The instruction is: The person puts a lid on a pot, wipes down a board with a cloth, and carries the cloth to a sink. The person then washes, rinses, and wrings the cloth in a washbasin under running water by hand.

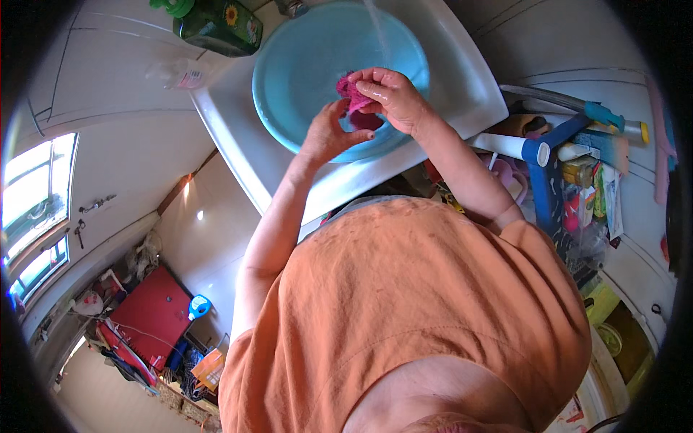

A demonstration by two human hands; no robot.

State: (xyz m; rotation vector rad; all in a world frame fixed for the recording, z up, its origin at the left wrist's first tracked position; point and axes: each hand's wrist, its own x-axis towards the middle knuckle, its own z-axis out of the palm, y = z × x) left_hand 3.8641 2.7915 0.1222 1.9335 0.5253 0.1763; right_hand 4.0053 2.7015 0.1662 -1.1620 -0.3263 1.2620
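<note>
A light-blue plastic basin (292,65) stands in a white ceramic sink (460,70), and a thin stream of water (379,32) runs down into it. Over the basin, my right hand (390,97) grips a wet pink textured cloth (354,94) between thumb and fingers. My left hand (333,130) is at the cloth's lower left, thumb and fingers spread apart around its hanging part; whether the fingertips touch the cloth is unclear. A darker pink part (365,120) hangs below, between the two hands.
A green pump bottle (216,27) and a clear plastic bottle (181,74) lie beyond the sink's left edge. At the right are a grey hose (547,97), a white pipe (503,145) and a blue-framed rack (541,189) with toiletries. A red-topped surface (151,314) is at lower left.
</note>
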